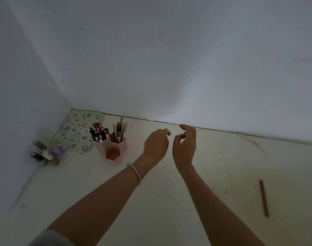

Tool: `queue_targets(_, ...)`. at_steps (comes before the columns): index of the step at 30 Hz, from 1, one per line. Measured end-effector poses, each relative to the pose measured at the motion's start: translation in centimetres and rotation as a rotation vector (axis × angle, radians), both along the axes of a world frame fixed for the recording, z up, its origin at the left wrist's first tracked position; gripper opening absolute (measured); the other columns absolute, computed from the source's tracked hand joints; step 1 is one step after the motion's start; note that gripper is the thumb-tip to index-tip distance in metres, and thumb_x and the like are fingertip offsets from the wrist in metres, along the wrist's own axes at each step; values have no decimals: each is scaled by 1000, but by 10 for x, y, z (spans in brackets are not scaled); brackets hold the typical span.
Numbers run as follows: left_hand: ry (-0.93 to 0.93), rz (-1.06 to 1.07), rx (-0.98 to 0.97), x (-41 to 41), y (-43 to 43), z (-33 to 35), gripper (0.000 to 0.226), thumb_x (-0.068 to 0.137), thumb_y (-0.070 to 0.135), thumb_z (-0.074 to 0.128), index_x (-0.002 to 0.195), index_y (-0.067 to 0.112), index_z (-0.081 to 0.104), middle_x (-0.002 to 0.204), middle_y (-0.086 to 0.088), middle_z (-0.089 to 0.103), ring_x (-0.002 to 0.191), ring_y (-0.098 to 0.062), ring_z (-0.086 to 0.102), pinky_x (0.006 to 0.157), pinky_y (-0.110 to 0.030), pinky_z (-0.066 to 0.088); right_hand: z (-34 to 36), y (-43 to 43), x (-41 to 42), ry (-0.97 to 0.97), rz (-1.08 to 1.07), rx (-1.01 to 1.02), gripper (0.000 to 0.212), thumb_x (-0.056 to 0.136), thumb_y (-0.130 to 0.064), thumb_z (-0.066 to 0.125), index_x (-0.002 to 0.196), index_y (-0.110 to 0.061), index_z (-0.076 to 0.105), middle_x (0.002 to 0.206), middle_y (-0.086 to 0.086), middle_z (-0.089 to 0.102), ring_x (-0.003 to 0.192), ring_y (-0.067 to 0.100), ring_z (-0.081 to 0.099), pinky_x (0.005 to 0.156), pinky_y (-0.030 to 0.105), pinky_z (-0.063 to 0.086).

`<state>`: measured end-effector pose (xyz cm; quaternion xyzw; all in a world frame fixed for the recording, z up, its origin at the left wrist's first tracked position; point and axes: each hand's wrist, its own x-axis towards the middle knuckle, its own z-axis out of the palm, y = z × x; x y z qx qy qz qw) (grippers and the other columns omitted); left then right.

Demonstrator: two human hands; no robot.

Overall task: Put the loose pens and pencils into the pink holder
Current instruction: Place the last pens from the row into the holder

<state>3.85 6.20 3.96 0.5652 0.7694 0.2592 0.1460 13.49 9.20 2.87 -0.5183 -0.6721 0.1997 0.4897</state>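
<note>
A pink hexagonal holder (113,150) stands on the pale table, near the back left corner, with several pens and pencils upright in its compartments. One loose brown pencil (264,198) lies flat at the right side of the table, far from both hands. My left hand (156,143) hovers to the right of the holder, fingers curled loosely and holding nothing, a bracelet on its wrist. My right hand (185,144) hangs beside it with fingers apart and empty.
A floral cloth pouch (75,130) lies in the corner behind the holder. Several small bottles (45,154) stand at the left wall. White walls close the back and left. A thin pale stick (251,141) lies along the back edge on the right.
</note>
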Motion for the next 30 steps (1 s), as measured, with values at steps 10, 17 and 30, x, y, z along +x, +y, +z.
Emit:
queue_targets(10, 379, -296, -389, 80, 20, -77, 60, 96, 14, 38, 152, 32, 24, 138, -12, 42, 129, -29, 38, 101, -41, 37, -16, 4, 90, 9, -121, -159, 36, 82, 6, 52, 107, -17, 62, 102, -11, 58, 78, -3, 53, 70, 11, 43)
queue_targets(17, 409, -221, -341, 78, 27, -86, 42, 104, 37, 30, 143, 25, 41, 127, -9, 50, 118, -27, 46, 91, -40, 41, -30, 2, 98, -1, -109, -207, 35, 81, 7, 51, 105, -16, 63, 99, -10, 59, 78, 2, 54, 70, 12, 43)
queue_targets(30, 210, -3, -454, 80, 48, -69, 27, 99, 25, 47, 113, 10, 64, 114, -10, 65, 107, -28, 63, 84, -33, 49, -51, 8, 108, -8, -91, -328, 32, 84, 2, 50, 103, -20, 61, 94, -9, 63, 74, 9, 58, 63, 22, 46)
